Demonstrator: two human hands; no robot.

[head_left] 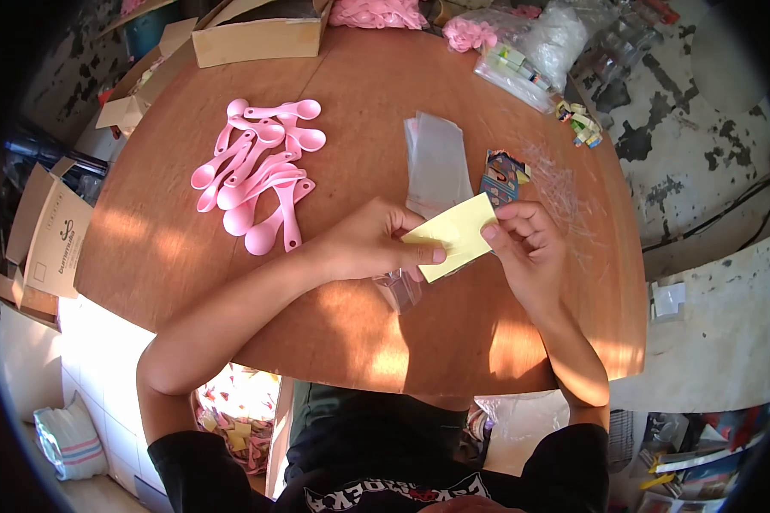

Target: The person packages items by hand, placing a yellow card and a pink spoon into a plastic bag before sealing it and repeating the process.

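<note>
A pale yellow paper slip [451, 238] is between my two hands over the front part of the table. My left hand [370, 241] grips its left end, thumb on top. At the opposite corner, my right hand [532, 252] pinches the slip between thumb and fingers. Below the left hand shows a small clear plastic packet [399, 291]; its contents are hard to make out. Just beyond the slip lies a stack of clear plastic bags [438, 162], with dark printed cards [502, 178] to its right. Pink measuring spoons [261, 175] are piled at the left.
Wooden table [351, 77] with a curved far edge. Thin clear plastic strips [565, 192] are scattered at the right, near small printed pieces [580, 124]. A cardboard box [261, 43] and pink items [376, 13] stand at the back. An open carton [56, 231] is left of the table.
</note>
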